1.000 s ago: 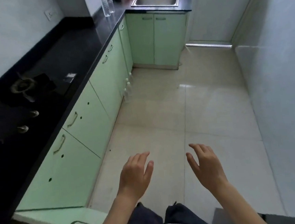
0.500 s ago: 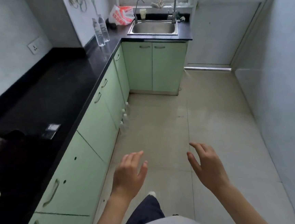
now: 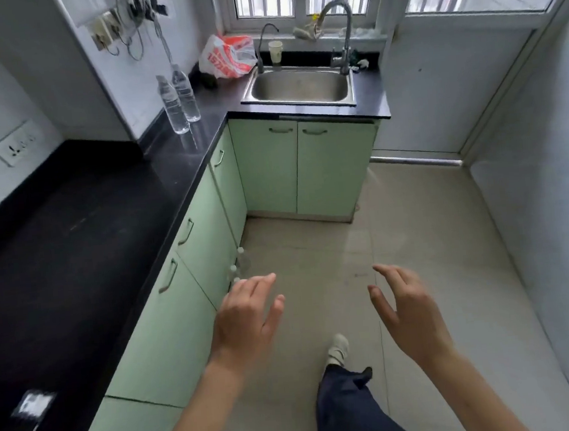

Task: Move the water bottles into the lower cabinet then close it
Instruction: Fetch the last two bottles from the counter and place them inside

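We hold our left hand (image 3: 247, 318) and right hand (image 3: 408, 311) out over the floor (image 3: 416, 238), both released, fingers loosely spread and grasping nothing. Two water bottles (image 3: 176, 101) stand upright just beside each other at the back edge of the black counter (image 3: 104, 214), near its far corner and left of the sink (image 3: 299, 85). A few more small bottles (image 3: 242, 260) stand on the floor against the foot of the green cabinets (image 3: 169, 335), just beyond our left hand, and every door we see there is closed.
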Available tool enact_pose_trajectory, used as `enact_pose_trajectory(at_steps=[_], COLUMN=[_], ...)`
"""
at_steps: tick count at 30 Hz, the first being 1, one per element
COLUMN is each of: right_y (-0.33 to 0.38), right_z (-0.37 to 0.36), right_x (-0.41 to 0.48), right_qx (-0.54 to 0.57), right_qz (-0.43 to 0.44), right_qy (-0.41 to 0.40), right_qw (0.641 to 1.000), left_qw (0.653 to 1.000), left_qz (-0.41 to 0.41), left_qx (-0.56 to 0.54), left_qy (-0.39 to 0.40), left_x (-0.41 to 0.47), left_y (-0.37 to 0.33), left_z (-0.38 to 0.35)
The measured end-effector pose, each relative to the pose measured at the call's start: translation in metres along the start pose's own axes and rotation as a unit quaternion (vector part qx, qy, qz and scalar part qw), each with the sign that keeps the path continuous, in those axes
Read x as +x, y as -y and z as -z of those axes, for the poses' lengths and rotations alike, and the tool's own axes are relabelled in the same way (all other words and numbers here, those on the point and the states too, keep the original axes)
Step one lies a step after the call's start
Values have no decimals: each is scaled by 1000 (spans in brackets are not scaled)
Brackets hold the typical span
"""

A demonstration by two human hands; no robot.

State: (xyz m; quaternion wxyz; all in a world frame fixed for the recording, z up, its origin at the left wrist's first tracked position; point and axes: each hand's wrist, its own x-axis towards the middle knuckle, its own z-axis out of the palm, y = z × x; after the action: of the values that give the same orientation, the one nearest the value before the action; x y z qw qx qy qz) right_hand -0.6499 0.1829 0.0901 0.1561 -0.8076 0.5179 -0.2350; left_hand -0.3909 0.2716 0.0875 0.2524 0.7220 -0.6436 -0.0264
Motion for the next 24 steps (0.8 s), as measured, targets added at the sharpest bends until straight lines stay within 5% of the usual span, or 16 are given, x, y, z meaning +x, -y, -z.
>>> enact_pose_trajectory(at_steps=[6, 16, 24], right_y=[-42, -36, -28], right_z=[-41, -74, -177], right_x=[156, 413, 543], right_qx=[-7, 19, -33], right_qz=[50, 162, 185], right_qy=[76, 92, 177], right_qw=[996, 982, 966], left_qw=[997, 990, 979], left_qz=[76, 127, 199], left_qx=[20, 28, 31], left_qy=[24, -53, 31], left_x=[111, 331, 426], left_y=[27, 80, 179], left_z=[-49, -57, -116])
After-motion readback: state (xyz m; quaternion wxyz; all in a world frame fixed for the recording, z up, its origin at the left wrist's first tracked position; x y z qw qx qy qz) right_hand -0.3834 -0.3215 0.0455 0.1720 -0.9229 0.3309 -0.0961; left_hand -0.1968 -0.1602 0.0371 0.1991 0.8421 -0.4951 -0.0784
